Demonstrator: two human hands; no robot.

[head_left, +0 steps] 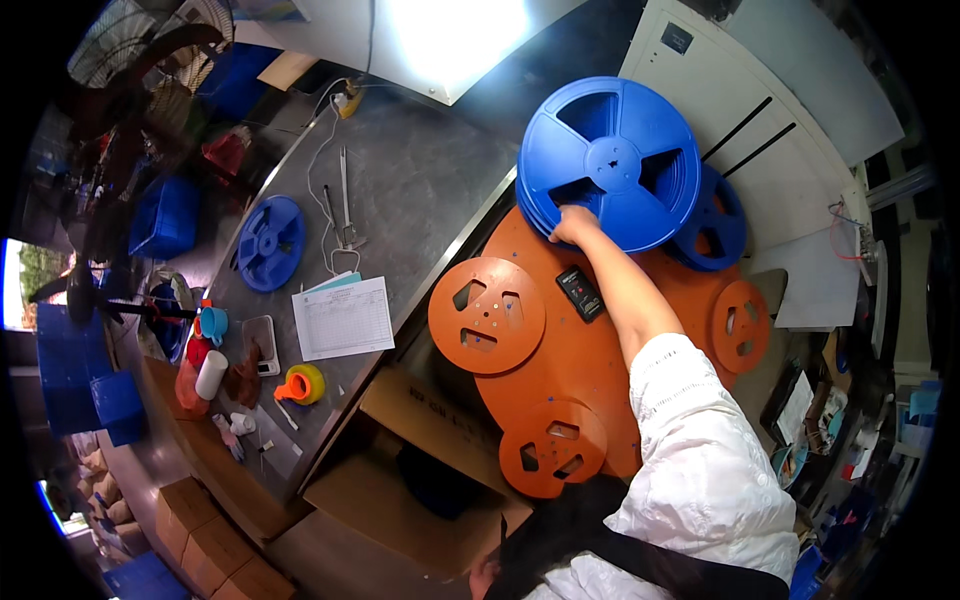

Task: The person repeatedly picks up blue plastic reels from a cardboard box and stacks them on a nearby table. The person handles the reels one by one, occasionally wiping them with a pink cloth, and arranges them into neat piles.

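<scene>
A stack of blue plastic reels (655,115) with wedge-shaped openings stands at the far side of an orange machine table (630,350). At its near left rim is my right hand (572,224), fingers bent into one of the openings and hidden there. Another blue reel (718,225) lies beside the stack, partly covered. Orange round plates (515,325) with cutouts sit around the machine table, and a small black box-shaped device (580,293) rests near my forearm. Only a bit of my left hand (484,577) shows low in the view, close to an opened cardboard box (430,425); its fingers are mostly hidden.
On the grey workbench (400,180) to the left lie a printed form (345,318), a blue reel (270,243), orange and yellow tape rolls (302,385), and a metal tool (346,215). A white cabinet (760,130) stands behind the reels. Cardboard boxes (205,530) are lower left.
</scene>
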